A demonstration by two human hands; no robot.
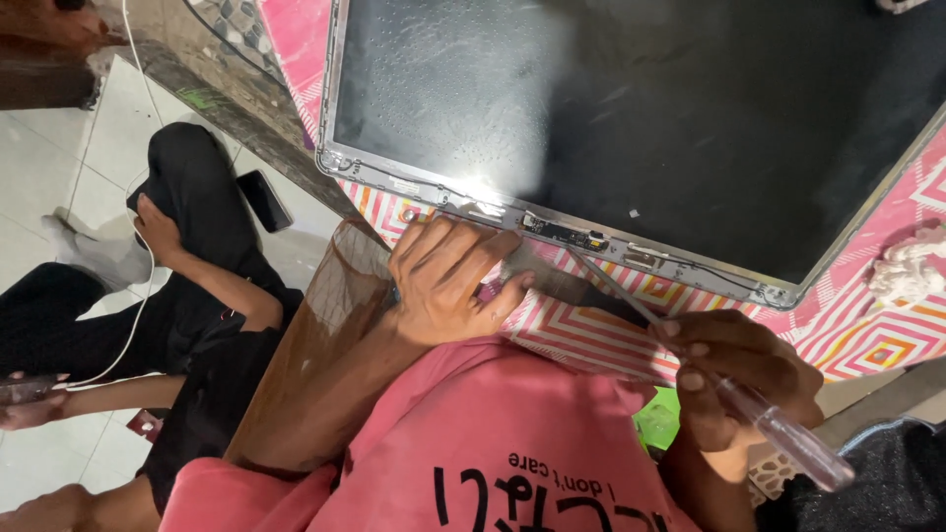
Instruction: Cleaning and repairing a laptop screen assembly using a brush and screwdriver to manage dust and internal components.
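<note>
While the dark, bare laptop screen panel in its grey metal frame lay flat on the pink cloth with orange and white diamond patterns, we worked along its near edge. No front bezel showed on the frame, so the small dark circuit strip with tiny gold contacts sat exposed on that edge, with thin wires running along the frame beside it; we judged the opening-up largely done and the work on that strip not finished. Our left hand rested on the frame edge just left of the strip, fingers curled down and pressing, thumb spread toward the cloth; it gripped nothing we could make out. Our right hand was closed firmly around the clear plastic handle of a slim screwdriver with a long metal shaft, whose tip reached up to the strip. A bunched white rag lay on the cloth at the far right. To the left, on the pale tiled floor, another person in black clothes sat near a white cable and a dark phone.
</note>
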